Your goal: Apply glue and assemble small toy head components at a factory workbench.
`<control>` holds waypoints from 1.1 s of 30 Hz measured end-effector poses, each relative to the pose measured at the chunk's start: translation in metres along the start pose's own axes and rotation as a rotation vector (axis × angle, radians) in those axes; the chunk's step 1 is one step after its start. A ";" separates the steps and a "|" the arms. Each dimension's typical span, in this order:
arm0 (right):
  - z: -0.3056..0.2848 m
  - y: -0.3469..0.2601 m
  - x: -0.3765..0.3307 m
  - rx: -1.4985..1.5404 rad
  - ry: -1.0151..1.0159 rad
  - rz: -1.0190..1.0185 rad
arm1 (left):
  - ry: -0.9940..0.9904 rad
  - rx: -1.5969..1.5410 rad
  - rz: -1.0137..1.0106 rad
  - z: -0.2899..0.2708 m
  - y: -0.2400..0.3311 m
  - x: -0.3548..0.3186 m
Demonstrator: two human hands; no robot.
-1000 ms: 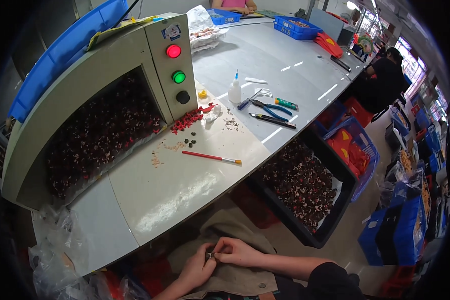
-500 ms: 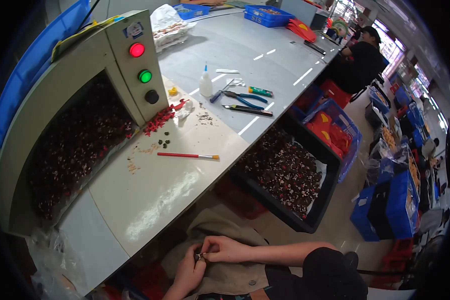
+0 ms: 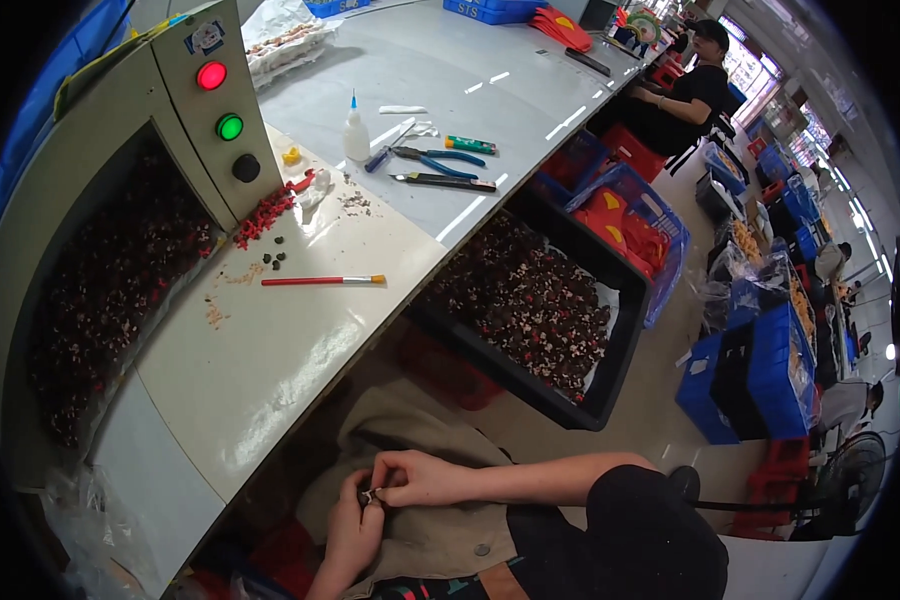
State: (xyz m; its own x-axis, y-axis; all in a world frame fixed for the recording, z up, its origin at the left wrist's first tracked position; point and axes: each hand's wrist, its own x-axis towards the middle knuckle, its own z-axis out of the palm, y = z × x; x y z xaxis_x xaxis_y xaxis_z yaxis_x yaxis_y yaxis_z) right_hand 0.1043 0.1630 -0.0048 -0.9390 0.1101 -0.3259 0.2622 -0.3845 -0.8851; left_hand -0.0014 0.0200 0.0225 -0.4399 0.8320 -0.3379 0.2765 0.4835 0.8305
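Note:
Over the khaki cloth on my lap [image 3: 425, 545], both hands meet around a small dark piece with a pale bit [image 3: 367, 497]. My left hand [image 3: 352, 530] pinches it from the left. The thumb and bent forefinger of my right hand [image 3: 416, 480] close on its other side. It is too small, and too covered by fingers, to name its kind. On the table [image 3: 270, 380] lies a red brush [image 3: 315, 281]. Several small dark pieces [image 3: 275, 255], red bits [image 3: 266, 214] and pale crumbs [image 3: 214, 313] lie near it.
A beige machine [image 3: 185, 130] with lit buttons and a heap of dark pieces stands left. A white bottle [image 3: 357, 137], pliers [image 3: 440, 160] and a cutter [image 3: 444, 182] lie beyond. A black tray [image 3: 610, 385] of dark pieces juts out right. Another person [image 3: 695, 95] sits far right.
The view has shifted, so the table and tray appear further left and higher. My hands stay together on the small dark piece. The other person has turned this way.

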 end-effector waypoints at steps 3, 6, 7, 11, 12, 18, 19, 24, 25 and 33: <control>0.000 0.004 -0.001 0.012 -0.004 -0.019 | 0.000 -0.008 -0.024 0.001 0.002 -0.001; 0.001 0.008 -0.001 0.059 0.000 -0.023 | -0.016 -0.007 -0.018 0.001 0.002 0.000; 0.001 0.008 -0.001 0.062 0.001 -0.022 | -0.010 -0.009 -0.010 0.001 0.003 0.000; -0.001 0.006 0.000 -0.029 -0.011 -0.009 | -0.008 -0.020 -0.007 0.001 -0.001 -0.001; -0.002 0.006 0.000 -0.053 -0.031 0.012 | -0.012 -0.020 -0.008 0.001 0.000 -0.002; 0.001 0.006 0.001 -0.004 0.018 -0.005 | -0.015 -0.033 -0.005 0.001 0.001 0.000; 0.001 0.006 0.001 0.000 0.020 -0.003 | -0.004 -0.040 0.014 0.002 -0.001 0.001; 0.001 0.003 0.002 -0.025 0.005 -0.025 | -0.008 -0.066 -0.031 0.002 0.006 -0.001; 0.001 0.005 0.001 -0.021 0.006 -0.025 | -0.014 -0.067 -0.038 0.001 0.009 0.001; 0.004 0.005 0.004 -0.052 0.023 -0.058 | -0.004 -0.054 -0.055 -0.003 0.011 -0.003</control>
State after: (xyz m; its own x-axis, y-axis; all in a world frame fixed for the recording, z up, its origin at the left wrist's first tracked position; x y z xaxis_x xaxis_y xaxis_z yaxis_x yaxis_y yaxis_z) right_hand 0.1007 0.1577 -0.0088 -0.9478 0.1520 -0.2805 0.2192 -0.3286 -0.9187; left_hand 0.0003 0.0222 0.0342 -0.4499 0.8059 -0.3848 0.2059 0.5129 0.8334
